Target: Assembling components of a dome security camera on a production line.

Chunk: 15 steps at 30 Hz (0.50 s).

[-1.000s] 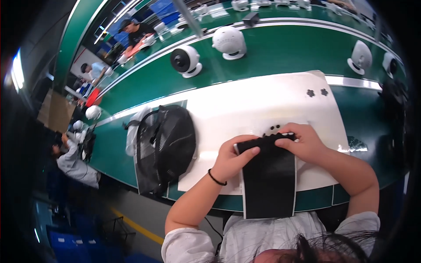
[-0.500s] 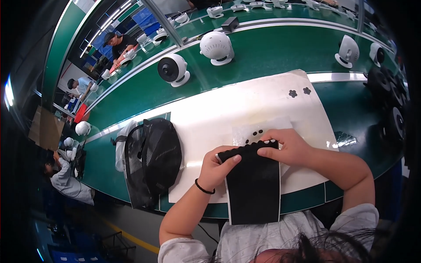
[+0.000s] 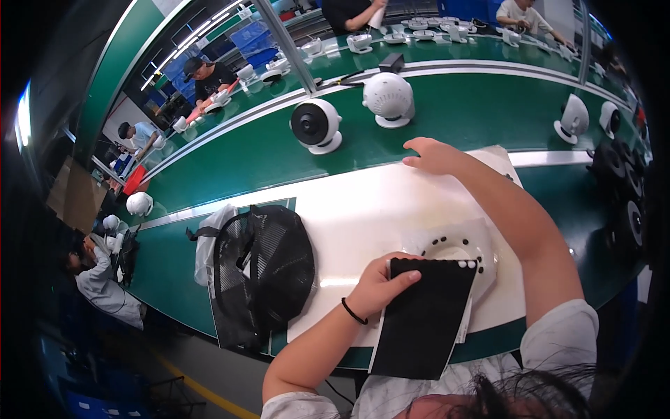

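Black sheet pinched at the near edge of the white mat

The left hand (image 3: pixel 380 286) pinches the top-left corner of a black rectangular sheet (image 3: pixel 426 318) overhanging the white mat (image 3: pixel 363 209), beside a white round part in a clear bag (image 3: pixel 457 248). The right hand (image 3: pixel 429 153), fingers spread flat, presses the mat's far edge. Black fan grilles (image 3: pixel 262 269) lie to the left.
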Tool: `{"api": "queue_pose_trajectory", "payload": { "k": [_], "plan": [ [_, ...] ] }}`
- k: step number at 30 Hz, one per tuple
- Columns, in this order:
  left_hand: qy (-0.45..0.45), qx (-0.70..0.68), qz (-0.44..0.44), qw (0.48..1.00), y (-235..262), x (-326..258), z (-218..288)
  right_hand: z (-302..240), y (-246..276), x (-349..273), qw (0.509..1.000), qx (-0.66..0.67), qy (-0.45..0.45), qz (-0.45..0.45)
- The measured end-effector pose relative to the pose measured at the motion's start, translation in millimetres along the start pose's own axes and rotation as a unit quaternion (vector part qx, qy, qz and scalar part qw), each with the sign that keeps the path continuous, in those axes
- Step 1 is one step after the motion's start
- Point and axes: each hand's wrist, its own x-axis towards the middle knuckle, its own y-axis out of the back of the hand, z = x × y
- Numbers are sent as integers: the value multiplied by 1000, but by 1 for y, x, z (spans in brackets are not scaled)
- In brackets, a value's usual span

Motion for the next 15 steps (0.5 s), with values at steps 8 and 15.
{"api": "queue_pose_trajectory", "payload": {
  "k": [8,15],
  "plan": [
    [-2,-4,-45,999,57,-2,6,-19,-43,147,993,-108,-45,0],
    [-38,36,-42,998,90,-8,6,-16,-71,170,975,-170,-72,123]
  ]
}}
